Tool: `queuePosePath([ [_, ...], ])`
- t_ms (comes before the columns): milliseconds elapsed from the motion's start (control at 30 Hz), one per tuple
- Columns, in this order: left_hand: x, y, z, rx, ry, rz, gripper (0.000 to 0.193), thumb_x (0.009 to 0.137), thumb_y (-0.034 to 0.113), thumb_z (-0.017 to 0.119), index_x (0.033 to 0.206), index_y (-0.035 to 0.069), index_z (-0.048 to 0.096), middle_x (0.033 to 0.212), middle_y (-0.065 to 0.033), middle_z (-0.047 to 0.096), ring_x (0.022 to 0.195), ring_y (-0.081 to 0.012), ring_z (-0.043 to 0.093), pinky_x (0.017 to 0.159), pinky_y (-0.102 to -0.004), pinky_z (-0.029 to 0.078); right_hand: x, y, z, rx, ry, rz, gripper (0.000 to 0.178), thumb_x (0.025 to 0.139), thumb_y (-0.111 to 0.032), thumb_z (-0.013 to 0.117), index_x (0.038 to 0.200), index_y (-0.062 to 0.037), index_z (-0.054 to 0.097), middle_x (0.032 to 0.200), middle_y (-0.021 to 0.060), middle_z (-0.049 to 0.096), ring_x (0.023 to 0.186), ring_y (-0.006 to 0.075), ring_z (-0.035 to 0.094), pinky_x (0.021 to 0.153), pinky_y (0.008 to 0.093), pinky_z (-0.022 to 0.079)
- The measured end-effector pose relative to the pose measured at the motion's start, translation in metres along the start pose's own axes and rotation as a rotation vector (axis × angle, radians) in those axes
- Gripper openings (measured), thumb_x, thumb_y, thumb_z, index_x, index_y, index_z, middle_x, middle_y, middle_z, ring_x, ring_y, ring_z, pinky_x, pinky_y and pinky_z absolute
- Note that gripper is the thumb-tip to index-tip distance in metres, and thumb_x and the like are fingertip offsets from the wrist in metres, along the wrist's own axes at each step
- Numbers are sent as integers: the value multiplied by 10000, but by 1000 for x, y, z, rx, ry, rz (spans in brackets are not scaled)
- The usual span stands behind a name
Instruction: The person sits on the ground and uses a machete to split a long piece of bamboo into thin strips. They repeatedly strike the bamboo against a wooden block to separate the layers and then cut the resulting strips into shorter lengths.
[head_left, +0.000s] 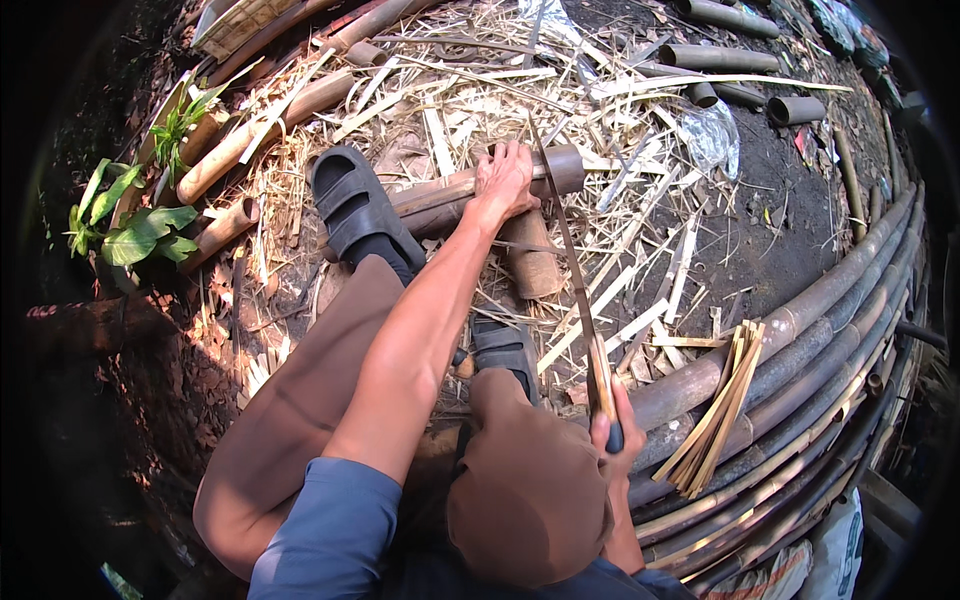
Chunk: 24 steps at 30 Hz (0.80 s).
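My left hand (pixel 505 182) is wrapped over a thick brown bamboo pole (pixel 566 170) near its right end and holds it down. Under that pole a short bamboo piece (pixel 535 262) lies crosswise, like a support. In my right hand (pixel 622 432) is the handle of a handsaw (pixel 574 265). Its long, narrow blade points away from me and crosses the pole just right of my left hand. Whether the teeth have cut into the bamboo cannot be made out. My sandalled left foot (pixel 362 205) is beside the pole's left part.
Long bamboo poles (pixel 790 345) are stacked along the right, with a bundle of thin split strips (pixel 715 410) on top. Shavings (pixel 620 215) litter the ground. Cut bamboo tubes (pixel 720 58) lie at the far right. A leafy plant (pixel 135 230) and a crate (pixel 235 25) are left.
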<state>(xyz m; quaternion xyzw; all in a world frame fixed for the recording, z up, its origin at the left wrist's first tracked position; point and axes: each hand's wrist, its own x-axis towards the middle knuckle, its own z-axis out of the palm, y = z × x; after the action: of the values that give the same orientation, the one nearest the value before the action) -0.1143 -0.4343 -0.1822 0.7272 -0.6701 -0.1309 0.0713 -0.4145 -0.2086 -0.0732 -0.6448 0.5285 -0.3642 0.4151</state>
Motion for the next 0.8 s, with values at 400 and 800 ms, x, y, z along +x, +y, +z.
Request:
queuePosePath([
  [400, 2, 5, 1, -10, 32, 27, 781, 568, 334, 878, 1138, -46, 503, 1194, -200, 510, 1148, -360, 488, 902, -497, 413, -8, 16, -7, -87, -37, -59, 488, 886, -133, 566, 1343, 33, 527, 1124, 234, 680, 771, 172, 712, 684, 309, 548],
  [800, 3, -8, 4, -19, 2, 17, 831, 542, 337, 886, 1166, -43, 490, 1168, -186, 500, 1116, -362, 498, 867, -502, 423, 63, -9, 35, -33, -51, 148, 459, 920, -150, 564, 1341, 28, 531, 828, 123, 645, 666, 104, 576, 612, 273, 484],
])
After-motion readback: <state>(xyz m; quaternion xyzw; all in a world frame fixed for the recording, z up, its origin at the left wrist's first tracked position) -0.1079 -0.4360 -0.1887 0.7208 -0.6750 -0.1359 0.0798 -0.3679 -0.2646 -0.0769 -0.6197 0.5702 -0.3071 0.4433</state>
